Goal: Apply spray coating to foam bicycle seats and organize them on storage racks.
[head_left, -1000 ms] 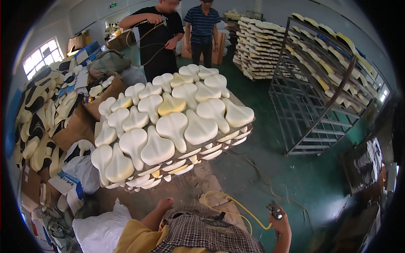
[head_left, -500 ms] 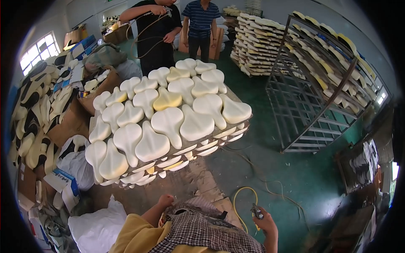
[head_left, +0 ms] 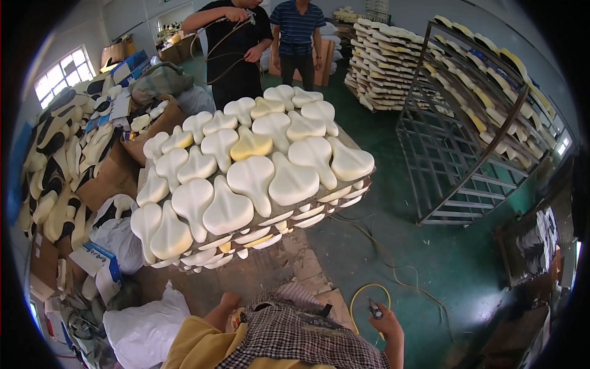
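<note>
My right hand (head_left: 386,321) is closed around a metal spray gun (head_left: 374,309), low on the right, with a yellow hose (head_left: 361,294) looping from it. My left hand (head_left: 230,301) hangs in front of my checked apron (head_left: 295,335). Its fingers look curled in, and I see nothing in them. Ahead of both hands stands a stack of boards bearing rows of cream foam bicycle saddle pads (head_left: 294,185). One pad (head_left: 251,145) in the middle is yellower than those around it. Neither hand touches the pads.
Across the stack, a person in black (head_left: 236,55) holds a spray gun and hose; another in a striped shirt (head_left: 298,27) stands alongside. A metal rack (head_left: 458,203) of pads is at right. Heaped saddles (head_left: 64,163) and a white sack (head_left: 147,326) lie left. Hoses (head_left: 405,284) cross the floor.
My left hand has drawn back toward my body, slightly left. The right hand still grips the spray gun. The whole view has shifted slightly.
</note>
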The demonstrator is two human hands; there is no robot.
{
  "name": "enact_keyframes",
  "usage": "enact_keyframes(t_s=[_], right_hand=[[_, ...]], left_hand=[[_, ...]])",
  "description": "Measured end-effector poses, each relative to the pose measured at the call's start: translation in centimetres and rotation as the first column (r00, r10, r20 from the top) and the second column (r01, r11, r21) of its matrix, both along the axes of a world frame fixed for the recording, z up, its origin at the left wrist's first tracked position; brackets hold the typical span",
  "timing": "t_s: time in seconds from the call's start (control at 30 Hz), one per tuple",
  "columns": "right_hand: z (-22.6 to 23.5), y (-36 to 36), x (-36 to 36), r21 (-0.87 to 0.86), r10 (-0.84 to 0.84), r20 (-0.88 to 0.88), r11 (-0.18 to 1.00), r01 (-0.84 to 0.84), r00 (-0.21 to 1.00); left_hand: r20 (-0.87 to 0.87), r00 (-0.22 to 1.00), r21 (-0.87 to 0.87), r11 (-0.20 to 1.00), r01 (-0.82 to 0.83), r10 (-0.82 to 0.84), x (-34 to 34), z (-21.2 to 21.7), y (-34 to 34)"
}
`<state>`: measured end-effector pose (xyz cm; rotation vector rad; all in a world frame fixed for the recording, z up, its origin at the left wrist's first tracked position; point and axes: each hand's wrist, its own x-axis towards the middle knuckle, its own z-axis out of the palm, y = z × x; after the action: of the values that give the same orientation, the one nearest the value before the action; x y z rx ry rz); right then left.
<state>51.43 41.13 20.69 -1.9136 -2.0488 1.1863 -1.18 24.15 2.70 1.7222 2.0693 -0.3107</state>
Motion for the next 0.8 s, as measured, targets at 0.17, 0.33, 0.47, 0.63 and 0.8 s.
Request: enact_keyframes(t_s=[0.17, 0.33, 0.47, 0.63, 0.8], right_hand=[[-2.4, 0.4, 1.9, -0.045, -0.006, -0.011, 0.999, 0.005, 1.0], [-2.9, 0.4, 3.2, -0.113, -0.086, -0.116, 0.991, 0.073, 0.989], [-4.8, 0.2, 5.7, -0.099, -0.165, -0.075, 0.983, 0.157, 0.984], [-0.2, 2.1, 3.8, -0.299, -0.27, 0.036, 0.916, 0.268, 0.962], [-2.7, 4.8, 4.7, -0.35, -0.263, 0.011, 0.903, 0.25, 0.965]], left_hand=[[0.026, 0.98, 0.128, 0.973, 0.191, -0.196, -0.5, 1.1, 3.2], [0.722, 0.476, -0.189, 0.805, -0.562, 0.502, 0.3, 3.2, 8.2], [0.795, -0.252, -0.51, 0.384, -0.77, 0.551, 2.2, 7.6, 14.8], [0.791, -0.573, -0.61, 0.195, -0.768, 0.215, -0.2, 9.6, 19.0], [0.657, -0.741, -0.752, -0.052, -0.657, -0.138, -2.8, 7.5, 21.6]])
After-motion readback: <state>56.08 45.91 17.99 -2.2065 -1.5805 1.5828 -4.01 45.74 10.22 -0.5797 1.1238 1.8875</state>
